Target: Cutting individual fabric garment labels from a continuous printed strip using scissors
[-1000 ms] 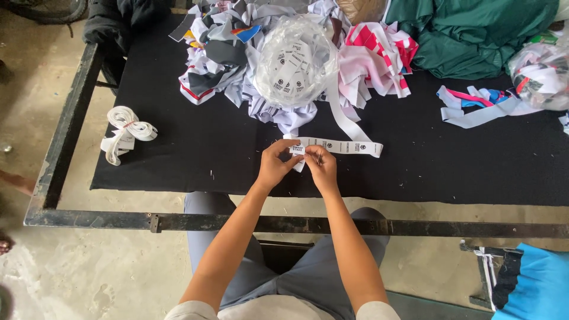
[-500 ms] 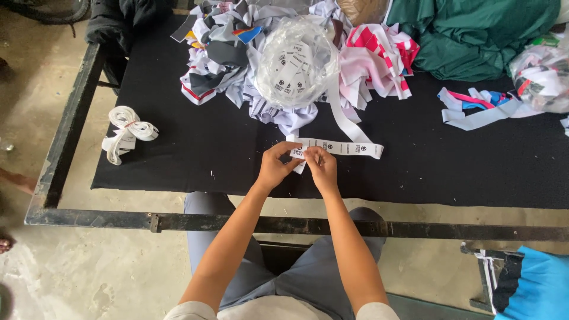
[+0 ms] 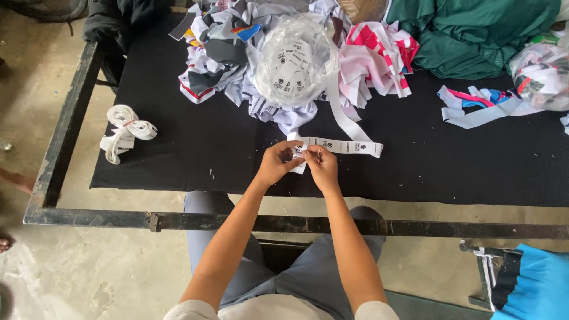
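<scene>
My left hand [image 3: 276,163] and my right hand [image 3: 322,166] meet over the black cloth-covered table [image 3: 178,160], both pinching the near end of a white printed label strip [image 3: 347,146]. The strip's loose end lies flat on the cloth to the right of my hands. The pinched end looks folded between my fingers. Just beyond my hands sits a clear plastic bag of round white labels [image 3: 294,62] on a heap of white, grey and pink fabric strips [image 3: 231,53].
A tied bundle of white strips [image 3: 124,130] lies at the table's left. Green cloth [image 3: 474,32] and loose pale strips [image 3: 483,106] sit at the back right. A metal frame bar [image 3: 296,224] runs along the near edge. Blue fabric [image 3: 536,287] is at lower right.
Both hands stay in place on the strip; only the fingers shift slightly at its near end.
</scene>
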